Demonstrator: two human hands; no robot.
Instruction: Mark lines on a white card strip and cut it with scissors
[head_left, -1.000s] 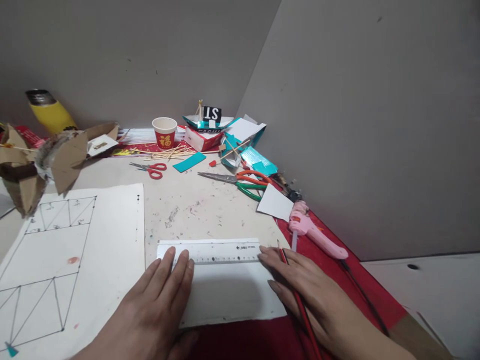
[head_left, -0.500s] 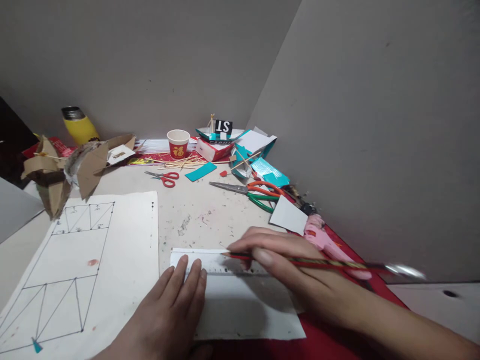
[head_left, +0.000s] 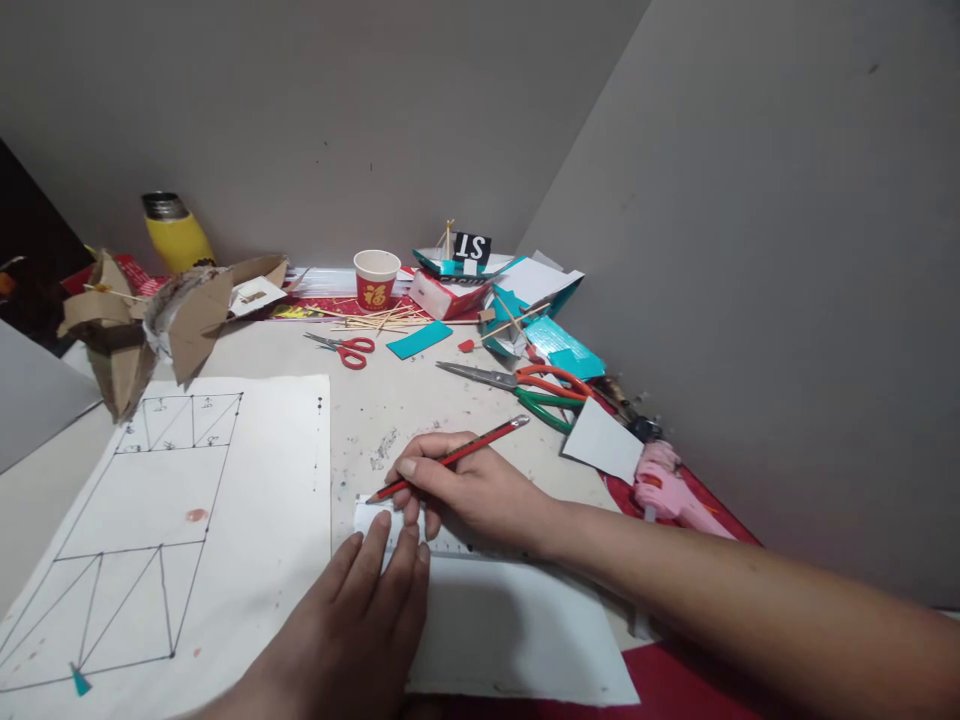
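Note:
A red and black pencil (head_left: 484, 440) is pinched in my right hand (head_left: 469, 492), its tip down at the upper left end of a clear ruler (head_left: 457, 546). The ruler lies along the top part of a white sheet of paper (head_left: 517, 640), partly covered by both hands. My left hand (head_left: 367, 600) rests on the ruler's left part, fingers stretched out and pressed flat. Left of it lies a larger white sheet with a line drawing (head_left: 142, 505) of a long frame with triangles, and a small teal scrap (head_left: 81, 682) sits at its lower edge.
Beyond the hands lie small scissors (head_left: 351, 350), a teal strip (head_left: 420, 340), and large shears (head_left: 517, 380). Thin sticks (head_left: 382, 320), a paper cup (head_left: 376, 285) and cardboard pieces (head_left: 199, 325) line the back. A pink glue gun (head_left: 675, 490) lies right; grey walls (head_left: 750, 250) bound the table.
My right hand has moved left along the ruler, bringing the pencil tip near its left end; the pencil now slants more steeply. My left hand stays on the ruler. The view has shifted slightly.

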